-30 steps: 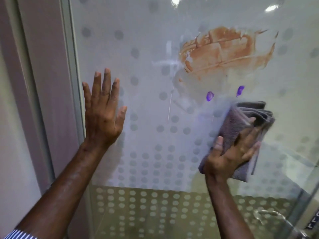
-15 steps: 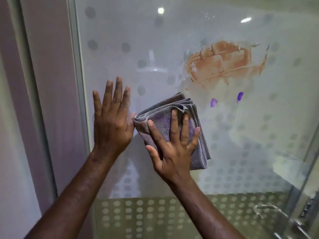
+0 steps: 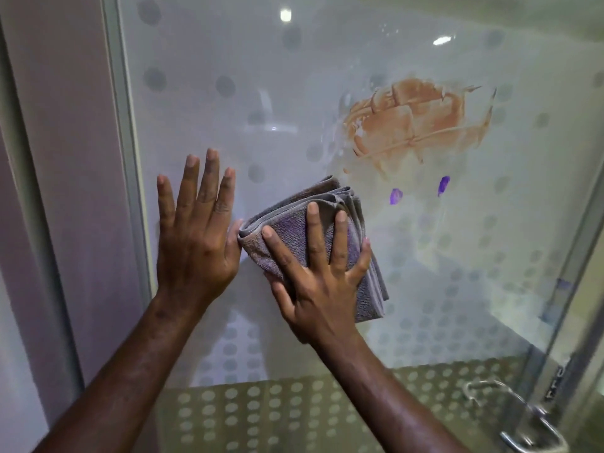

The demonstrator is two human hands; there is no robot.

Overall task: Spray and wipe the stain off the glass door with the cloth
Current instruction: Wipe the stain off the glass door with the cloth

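While the right hand (image 3: 322, 276) is pressing the folded grey microfibre cloth (image 3: 330, 223) flat against the dotted frosted glass door (image 3: 294, 103) with fingers spread, the left hand (image 3: 196, 230) is bracing open-palmed just beside it. The smeared orange-brown stain (image 3: 415, 122), its long axis roughly horizontal, is lying up and to the right of the cloth, nearer the right hand.

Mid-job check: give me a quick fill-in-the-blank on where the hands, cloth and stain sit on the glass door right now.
1. The right hand presses the folded grey ____ against the glass door.
2. The orange-brown stain lies above and to the ____ of the cloth.
3. The left hand lies ____ on the glass, fingers straight and holding nothing.
4. Below the stain are ____ small purple marks.

Missing words: cloth; right; flat; two
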